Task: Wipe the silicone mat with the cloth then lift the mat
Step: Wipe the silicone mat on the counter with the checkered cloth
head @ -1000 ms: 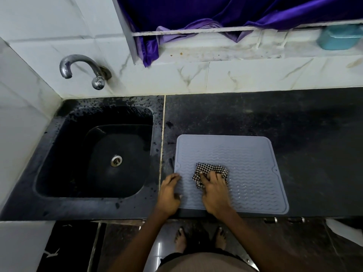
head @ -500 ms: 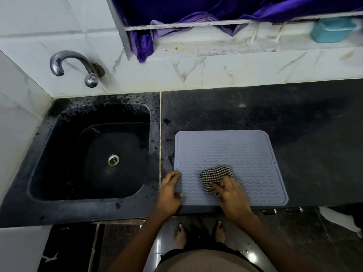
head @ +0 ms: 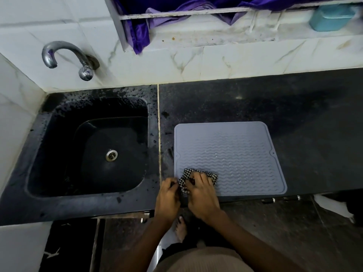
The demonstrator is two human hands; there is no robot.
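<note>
Silicone mat [head: 235, 150] flat on bench [head: 294, 107], near front edge, just R of sink [head: 88, 146]. R hand [head: 202, 191] presses bunched cloth [head: 213, 176] at mat's near-L corner; L hand [head: 168, 195] fingers curled at that corner, prob. pinning it. Looks floppy, light, grippy when wet; best peeled up from a free corner.

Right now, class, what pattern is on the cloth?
A black-and-white check on the cloth, seen in the head view.

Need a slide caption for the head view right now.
Right hand presses checkered cloth on grey silicone mat; left hand at its near-left corner.
</note>
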